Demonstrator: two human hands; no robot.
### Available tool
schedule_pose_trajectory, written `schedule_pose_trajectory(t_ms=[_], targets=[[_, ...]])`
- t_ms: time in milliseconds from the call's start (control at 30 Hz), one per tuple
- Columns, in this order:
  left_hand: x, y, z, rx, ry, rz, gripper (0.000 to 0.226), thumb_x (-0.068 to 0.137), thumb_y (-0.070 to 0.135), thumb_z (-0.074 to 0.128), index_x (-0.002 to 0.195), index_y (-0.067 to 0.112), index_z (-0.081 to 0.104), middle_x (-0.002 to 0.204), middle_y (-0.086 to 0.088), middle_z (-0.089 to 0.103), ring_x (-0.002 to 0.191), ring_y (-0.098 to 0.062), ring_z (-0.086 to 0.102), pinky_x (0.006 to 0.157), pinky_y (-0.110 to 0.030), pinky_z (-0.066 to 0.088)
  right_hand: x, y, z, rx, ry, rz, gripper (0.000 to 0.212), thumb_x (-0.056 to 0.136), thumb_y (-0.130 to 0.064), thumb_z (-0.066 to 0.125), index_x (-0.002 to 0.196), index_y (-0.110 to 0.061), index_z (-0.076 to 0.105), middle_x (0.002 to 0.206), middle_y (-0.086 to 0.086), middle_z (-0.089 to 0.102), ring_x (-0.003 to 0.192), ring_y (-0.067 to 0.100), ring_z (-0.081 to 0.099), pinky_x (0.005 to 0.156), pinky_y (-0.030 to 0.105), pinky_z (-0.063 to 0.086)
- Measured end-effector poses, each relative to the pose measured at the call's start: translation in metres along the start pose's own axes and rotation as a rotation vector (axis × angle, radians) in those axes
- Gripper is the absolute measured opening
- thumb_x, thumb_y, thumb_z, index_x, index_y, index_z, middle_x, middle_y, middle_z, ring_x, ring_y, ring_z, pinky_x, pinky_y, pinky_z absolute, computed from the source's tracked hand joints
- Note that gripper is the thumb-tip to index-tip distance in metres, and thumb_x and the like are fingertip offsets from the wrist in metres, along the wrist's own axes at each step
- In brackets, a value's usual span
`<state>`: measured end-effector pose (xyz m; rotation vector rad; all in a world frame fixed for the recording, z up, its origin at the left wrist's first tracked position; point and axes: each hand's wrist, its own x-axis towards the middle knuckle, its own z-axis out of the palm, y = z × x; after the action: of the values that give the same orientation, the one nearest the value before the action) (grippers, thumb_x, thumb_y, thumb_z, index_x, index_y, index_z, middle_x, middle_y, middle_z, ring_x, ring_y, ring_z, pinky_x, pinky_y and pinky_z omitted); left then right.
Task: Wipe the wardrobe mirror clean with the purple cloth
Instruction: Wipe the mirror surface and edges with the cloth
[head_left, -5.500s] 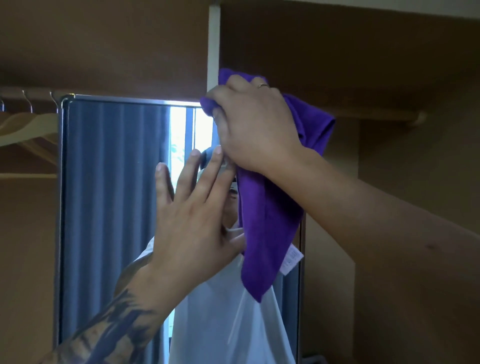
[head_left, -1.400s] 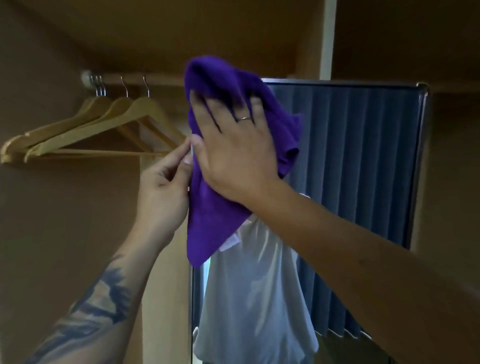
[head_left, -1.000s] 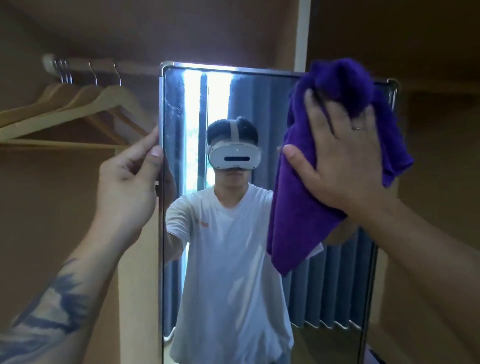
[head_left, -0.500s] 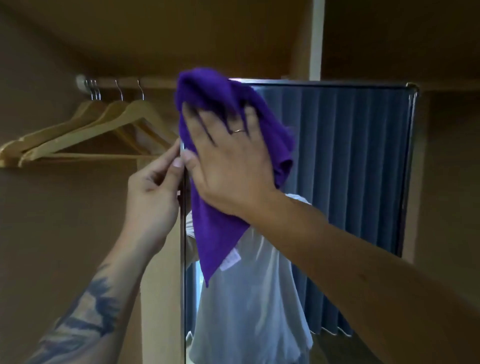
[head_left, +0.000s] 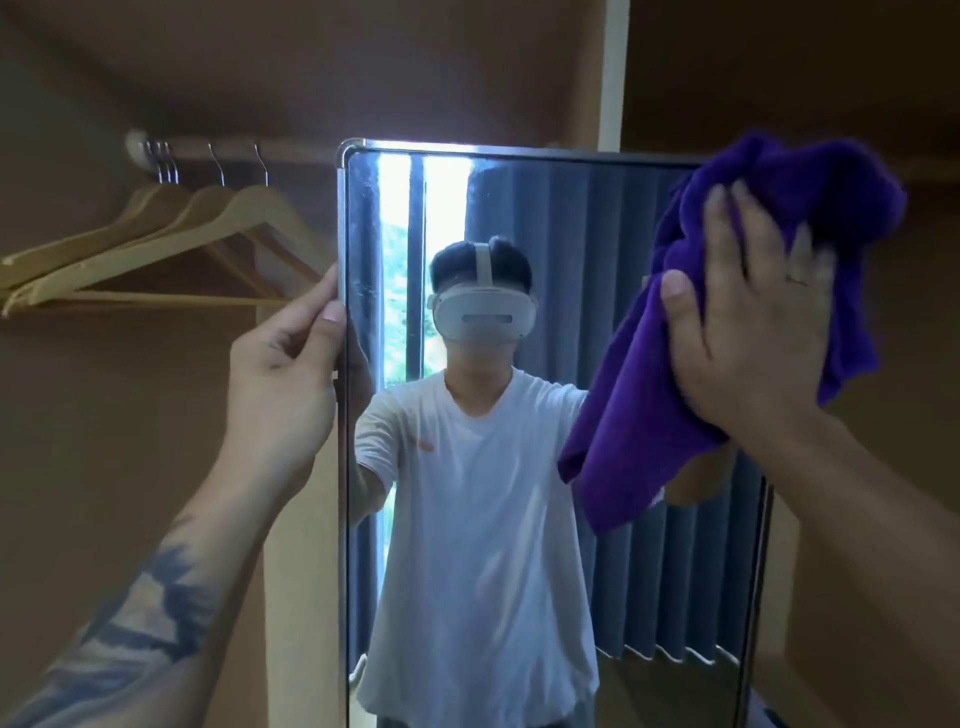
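Now your right hand (head_left: 748, 332) presses the purple cloth (head_left: 675, 364) flat-fingered against the mirror (head_left: 519, 519) at its upper right corner. Your left hand (head_left: 283, 374) pinches the mirror's left edge between thumb and fingers. Wooden hangers (head_left: 156, 244) hang on the rail (head_left: 234, 153) just left.

The wardrobe interior is dim and brownish, with soft, muddy detail. The brightest area is a window strip reflected in the mirror (head_left: 545, 364), blown out to white between dark curtains. The right hand (head_left: 753, 332) and the purple cloth (head_left: 675, 364) are smeared by motion blur. Straight edges bow near the frame's borders. The hangers (head_left: 156, 249) look soft.
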<state>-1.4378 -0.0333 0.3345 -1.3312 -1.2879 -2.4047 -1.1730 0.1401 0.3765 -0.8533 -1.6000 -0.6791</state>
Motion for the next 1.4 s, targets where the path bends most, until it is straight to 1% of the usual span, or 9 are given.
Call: schedule_pose_trajectory(t_ms=[167,333,433,567,767,933,1033,1133,1400], targets=[[-0.002,0.003,0.002,0.003,-0.009,-0.003,0.035,0.108,0.018,0.054,0.14,0.026,0.063,0.117,0.029,0.07,0.114,-0.002,0.067,0.108,-0.045,0.052,0.008,-0.059,0.008,0.055,0.031,0.19,0.066,0.108,-0.049,0.021,0.165,-0.015,0.015,0.171,0.01,0.019,0.151,0.049,0.024,0.123,0.061,0.017],[0.0,0.002,-0.001,-0.069,-0.037,-0.036,0.034,0.107,0.017,0.053,0.138,0.03,0.062,0.129,0.0,0.072,0.117,-0.015,0.067,0.112,-0.055,0.047,0.019,-0.155,0.014,0.114,0.051,-0.065,0.068,0.104,-0.051,0.032,0.163,-0.017,0.025,0.168,0.004,0.03,0.146,0.041,0.036,0.117,0.06,0.028],[0.0,0.004,-0.002,-0.093,-0.056,-0.055,0.032,0.107,0.017,0.054,0.131,0.036,0.064,0.126,0.011,0.073,0.121,-0.007,0.066,0.112,-0.048,0.049,0.014,-0.194,0.019,0.111,0.052,-0.307,0.068,0.104,-0.052,0.035,0.163,-0.018,0.029,0.163,0.003,0.039,0.146,0.037,0.037,0.122,0.058,0.016],[0.001,0.002,-0.002,-0.088,-0.075,-0.034,0.033,0.107,0.015,0.054,0.134,0.032,0.065,0.125,0.012,0.074,0.12,-0.009,0.067,0.107,-0.043,0.052,0.011,-0.179,0.022,0.106,0.041,-0.47,0.066,0.104,-0.052,0.037,0.162,-0.021,0.033,0.161,0.002,0.043,0.153,0.038,0.029,0.126,0.055,0.011],[-0.001,0.003,0.003,-0.073,-0.019,-0.024,0.032,0.107,0.013,0.053,0.12,0.037,0.07,0.111,0.016,0.078,0.104,-0.012,0.073,0.072,-0.02,0.059,0.011,-0.081,0.015,-0.017,-0.031,-0.436,0.066,0.105,-0.055,0.034,0.162,-0.024,0.028,0.161,0.008,0.043,0.148,0.045,0.034,0.125,0.06,0.014],[-0.003,-0.002,0.005,-0.054,0.012,0.035,0.03,0.107,0.016,0.055,0.127,0.034,0.067,0.122,0.015,0.074,0.12,-0.012,0.069,0.11,-0.04,0.051,0.007,0.002,0.001,-0.034,-0.03,-0.091,0.067,0.108,-0.054,0.024,0.165,-0.021,0.014,0.169,0.011,0.022,0.15,0.044,0.028,0.125,0.062,0.012],[-0.004,-0.003,0.008,-0.047,0.046,0.044,0.032,0.107,0.017,0.056,0.134,0.031,0.064,0.114,0.026,0.073,0.116,-0.002,0.068,0.107,-0.031,0.051,-0.001,-0.01,0.005,0.004,0.027,0.05,0.065,0.109,-0.05,0.024,0.165,-0.018,0.016,0.171,0.008,0.018,0.151,0.048,0.023,0.124,0.062,0.015],[-0.002,-0.004,0.005,-0.054,0.024,0.008,0.032,0.107,0.019,0.056,0.133,0.033,0.066,0.123,0.019,0.073,0.119,-0.006,0.067,0.11,-0.042,0.051,0.002,-0.045,0.011,0.063,0.033,0.134,0.066,0.108,-0.05,0.022,0.165,-0.018,0.015,0.172,0.006,0.017,0.151,0.047,0.024,0.121,0.061,0.022],[-0.002,0.0,0.002,-0.169,-0.041,-0.074,0.032,0.107,0.015,0.053,0.131,0.033,0.065,0.129,0.003,0.073,0.124,-0.017,0.067,0.113,-0.052,0.048,0.011,-0.178,0.018,0.113,0.043,-0.299,0.067,0.104,-0.052,0.035,0.162,-0.019,0.03,0.162,0.004,0.042,0.144,0.038,0.04,0.123,0.057,0.014]])
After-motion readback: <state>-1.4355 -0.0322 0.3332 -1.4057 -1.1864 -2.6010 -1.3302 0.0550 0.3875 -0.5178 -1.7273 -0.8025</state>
